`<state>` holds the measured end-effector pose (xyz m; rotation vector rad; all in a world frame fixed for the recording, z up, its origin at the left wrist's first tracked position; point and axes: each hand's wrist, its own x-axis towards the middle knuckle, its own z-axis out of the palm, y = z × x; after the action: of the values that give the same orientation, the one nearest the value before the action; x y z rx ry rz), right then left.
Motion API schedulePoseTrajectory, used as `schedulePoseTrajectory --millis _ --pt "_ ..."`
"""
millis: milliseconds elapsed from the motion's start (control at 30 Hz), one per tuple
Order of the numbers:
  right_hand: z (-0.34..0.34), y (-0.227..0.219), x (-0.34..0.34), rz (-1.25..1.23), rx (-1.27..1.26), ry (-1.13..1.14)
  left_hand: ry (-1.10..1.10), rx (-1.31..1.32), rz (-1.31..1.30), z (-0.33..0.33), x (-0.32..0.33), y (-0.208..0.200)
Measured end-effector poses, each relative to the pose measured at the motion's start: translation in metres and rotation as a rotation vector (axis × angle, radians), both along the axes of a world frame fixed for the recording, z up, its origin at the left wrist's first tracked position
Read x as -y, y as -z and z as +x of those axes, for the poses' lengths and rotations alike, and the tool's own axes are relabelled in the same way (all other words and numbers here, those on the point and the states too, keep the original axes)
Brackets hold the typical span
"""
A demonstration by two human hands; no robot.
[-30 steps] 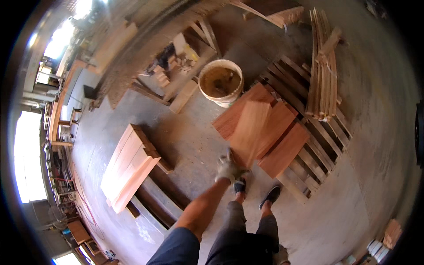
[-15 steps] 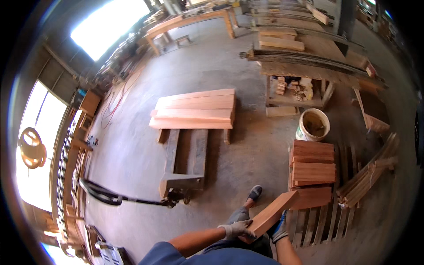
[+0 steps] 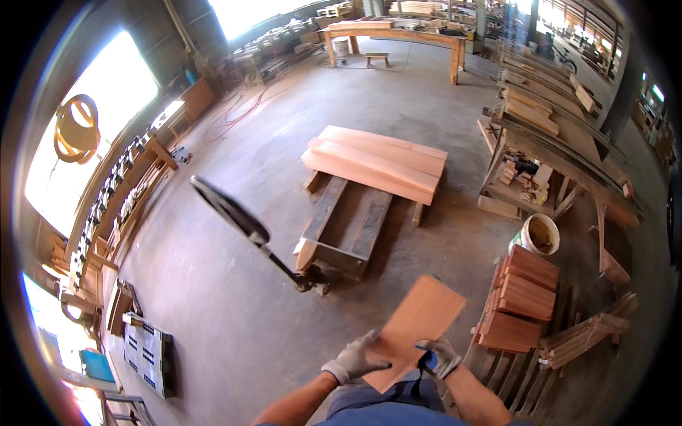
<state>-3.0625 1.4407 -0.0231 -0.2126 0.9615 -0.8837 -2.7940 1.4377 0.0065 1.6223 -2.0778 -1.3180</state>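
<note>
A flat reddish-brown wooden board [image 3: 420,323] is tilted in front of my body, its broad face turned up. My gloved left hand [image 3: 355,358] grips its left edge, thumb lying across the face. On the opposite edge my gloved right hand [image 3: 439,356] is closed, with blue showing on the glove's palm side. To the right, a stack of similar reddish wooden boards [image 3: 526,295] rests on a slatted wooden base, apart from the held board.
Ahead stands a pallet jack [image 3: 341,255] with long planks [image 3: 376,160] across it; its black handle [image 3: 234,216] leans left. A white bucket [image 3: 538,234] and bundled wood strips [image 3: 590,330] are at the right. A plastic crate-like panel [image 3: 148,355] lies left; a workbench [image 3: 398,32] stands far off.
I have turned leftward, so the scene has swung right. The held board has come away from beside the stack, and its broad face now shows between both hands.
</note>
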Motion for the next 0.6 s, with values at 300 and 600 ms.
schedulePoseTrajectory --millis 300,600 --pt "0.306 -0.056 -0.010 -0.473 -0.061 -0.712 -0.698 -0.714 0.233 0.264 -0.090 -0.089" --pt "0.480 -0.078 0.022 -0.260 0.040 -0.888 -1.200 -0.255 -0.227 0.426 -0.181 -0.100"
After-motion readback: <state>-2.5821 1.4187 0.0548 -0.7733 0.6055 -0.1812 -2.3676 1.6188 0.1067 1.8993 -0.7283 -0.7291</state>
